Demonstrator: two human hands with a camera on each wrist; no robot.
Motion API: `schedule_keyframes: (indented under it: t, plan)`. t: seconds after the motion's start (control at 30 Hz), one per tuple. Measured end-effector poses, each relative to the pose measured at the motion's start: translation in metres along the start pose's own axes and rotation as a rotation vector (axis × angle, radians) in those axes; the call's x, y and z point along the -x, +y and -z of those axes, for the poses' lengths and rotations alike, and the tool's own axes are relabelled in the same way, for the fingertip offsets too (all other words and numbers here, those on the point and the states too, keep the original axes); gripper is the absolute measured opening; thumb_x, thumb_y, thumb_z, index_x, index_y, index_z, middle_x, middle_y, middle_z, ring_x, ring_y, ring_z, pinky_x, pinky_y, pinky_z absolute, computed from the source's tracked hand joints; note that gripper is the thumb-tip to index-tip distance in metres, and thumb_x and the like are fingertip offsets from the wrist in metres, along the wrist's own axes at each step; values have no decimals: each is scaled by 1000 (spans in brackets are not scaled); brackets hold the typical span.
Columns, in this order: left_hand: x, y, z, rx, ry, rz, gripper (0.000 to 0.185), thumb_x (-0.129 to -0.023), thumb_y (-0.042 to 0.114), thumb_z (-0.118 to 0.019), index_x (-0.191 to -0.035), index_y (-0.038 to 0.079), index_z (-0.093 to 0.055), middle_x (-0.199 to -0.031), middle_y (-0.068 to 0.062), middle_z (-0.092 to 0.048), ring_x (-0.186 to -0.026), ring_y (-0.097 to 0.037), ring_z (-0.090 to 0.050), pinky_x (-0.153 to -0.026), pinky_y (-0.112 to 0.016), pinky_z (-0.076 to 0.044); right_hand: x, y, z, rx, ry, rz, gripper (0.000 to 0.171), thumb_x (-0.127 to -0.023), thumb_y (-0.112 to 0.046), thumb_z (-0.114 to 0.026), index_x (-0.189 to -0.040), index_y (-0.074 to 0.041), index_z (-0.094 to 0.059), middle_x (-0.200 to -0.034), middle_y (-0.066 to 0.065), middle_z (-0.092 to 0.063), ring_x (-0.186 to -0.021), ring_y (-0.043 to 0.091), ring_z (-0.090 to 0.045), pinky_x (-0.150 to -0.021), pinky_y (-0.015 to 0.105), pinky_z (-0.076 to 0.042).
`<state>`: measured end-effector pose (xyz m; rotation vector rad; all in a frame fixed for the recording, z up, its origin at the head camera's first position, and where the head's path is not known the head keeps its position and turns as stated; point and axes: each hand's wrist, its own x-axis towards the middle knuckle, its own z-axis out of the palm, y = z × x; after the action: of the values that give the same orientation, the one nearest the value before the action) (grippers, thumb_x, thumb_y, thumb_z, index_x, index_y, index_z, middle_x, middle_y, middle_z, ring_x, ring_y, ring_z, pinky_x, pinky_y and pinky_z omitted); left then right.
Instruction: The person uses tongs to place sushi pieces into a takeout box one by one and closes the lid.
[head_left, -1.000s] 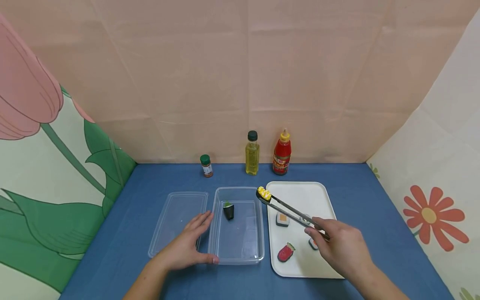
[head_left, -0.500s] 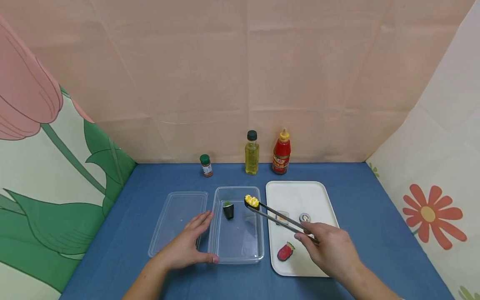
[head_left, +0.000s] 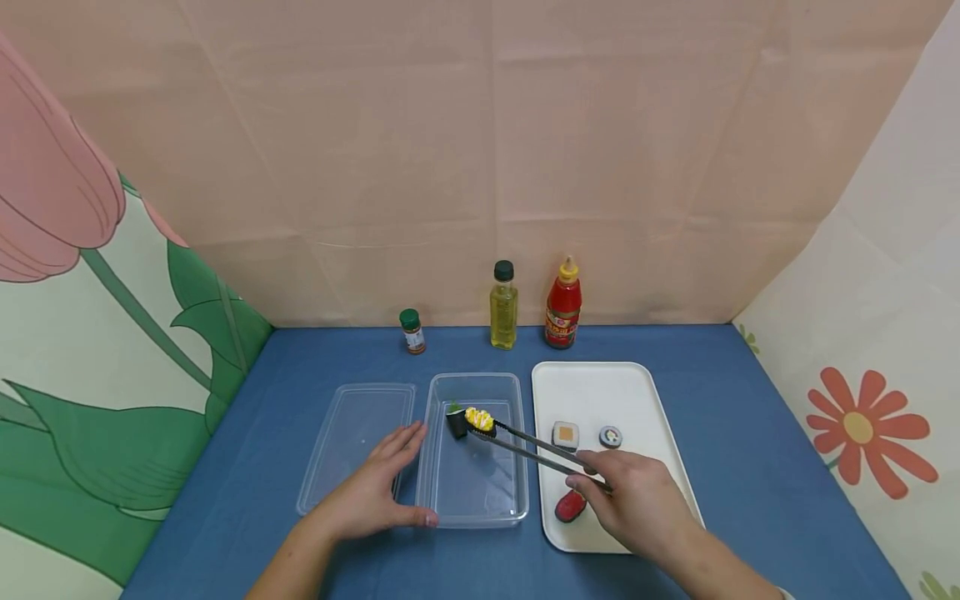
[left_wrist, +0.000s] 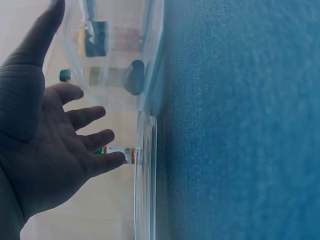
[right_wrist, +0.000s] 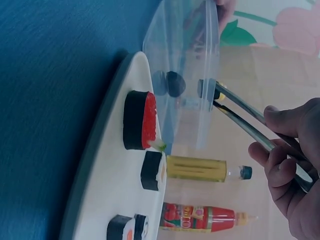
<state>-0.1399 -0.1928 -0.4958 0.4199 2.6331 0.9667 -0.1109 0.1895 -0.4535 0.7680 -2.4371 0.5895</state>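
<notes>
My right hand [head_left: 641, 500] grips metal tongs [head_left: 527, 454], reaching left from above the white tray [head_left: 592, 383]. Between their tips is a sushi piece with a yellow topping [head_left: 480, 418]. The right wrist view puts it at about the rim height of the clear plastic container [head_left: 472, 520]. Inside the container lies a dark cone-shaped sushi roll [head_left: 457, 423] with a green end, close left of the tong tips. My left hand [head_left: 378, 492] spreads its fingers along the container's left side, thumb at the near left corner, holding nothing.
A clear lid [head_left: 352, 433] lies left of the container. On the tray are a red-topped sushi [head_left: 571, 507], a squarish roll [head_left: 566, 435], a round roll [head_left: 611, 437] and another roll [right_wrist: 120, 227]. Behind stand a spice jar [head_left: 413, 333], an oil bottle [head_left: 504, 308] and a red sauce bottle [head_left: 563, 308].
My right hand has moved left, carrying the yellow-topped sushi in the tongs from the container's right rim to over its middle, lower and beside the dark roll. The left hand stays put.
</notes>
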Motion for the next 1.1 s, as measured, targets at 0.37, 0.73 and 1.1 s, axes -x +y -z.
schedule_keyframes:
  t: [0.37, 0.73, 1.1]
  plan:
    - [0, 0, 0, 5, -6, 3, 124, -72, 59, -91, -167, 21, -22, -174, -3, -15, -159, -37, -8, -115, -74, -21, -5, -8, -14, -36, -29, 78, 32, -76, -22, -93, -101, -7, -80, -87, -2, -78, -76, 8, -72, -66, 29, -59]
    - [0, -2, 0, 26, -15, -6, 123, -73, 58, -90, -167, 22, -21, -174, -4, -14, -159, -37, -7, -115, -74, -22, -11, -12, -28, -34, -117, 120, 21, -82, -23, -89, -96, -14, -77, -76, -14, -70, -70, 1, -66, -64, 28, -56]
    - [-1, -2, 0, 25, -17, 0, 122, -73, 58, -90, -167, 22, -21, -174, -3, -14, -159, -37, -7, -114, -75, -22, -19, -21, -32, -29, -214, 80, 20, -86, -26, -86, -97, -11, -78, -82, -6, -75, -72, 8, -70, -66, 31, -58]
